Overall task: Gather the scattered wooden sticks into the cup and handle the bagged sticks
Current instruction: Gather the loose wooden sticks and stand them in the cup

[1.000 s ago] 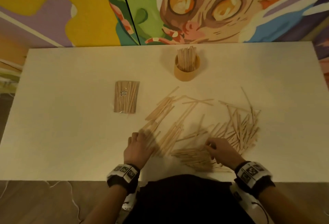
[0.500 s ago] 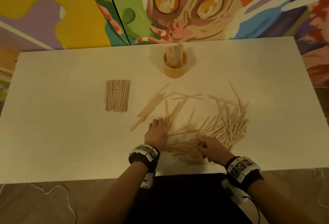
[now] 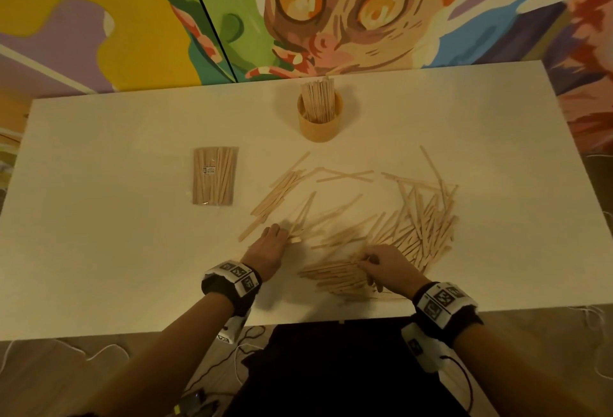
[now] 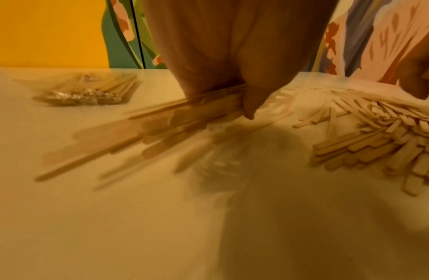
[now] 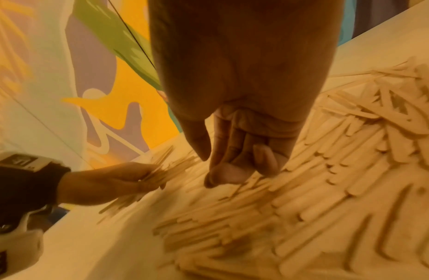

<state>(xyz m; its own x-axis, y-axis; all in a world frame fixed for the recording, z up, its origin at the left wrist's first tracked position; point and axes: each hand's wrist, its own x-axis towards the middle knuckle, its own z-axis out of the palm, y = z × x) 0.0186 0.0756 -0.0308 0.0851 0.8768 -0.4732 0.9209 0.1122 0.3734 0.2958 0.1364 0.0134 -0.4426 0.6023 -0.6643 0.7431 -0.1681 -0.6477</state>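
My left hand (image 3: 268, 248) lay at the left edge of the scattered sticks (image 3: 421, 217) on the white table (image 3: 99, 250), its fingers and thumb curled round a small bundle of them, as the left wrist view showed (image 4: 235, 56). My right hand (image 3: 388, 267) hung over the neat pile of sticks (image 3: 335, 275) nearest me with its fingers curled in towards the thumb (image 5: 242, 151), though I could not tell whether it pinched a stick or held nothing. The cup (image 3: 320, 121), already holding upright sticks, stood at the far side, and the bagged sticks (image 3: 215, 175) lay flat well to the left of the loose ones
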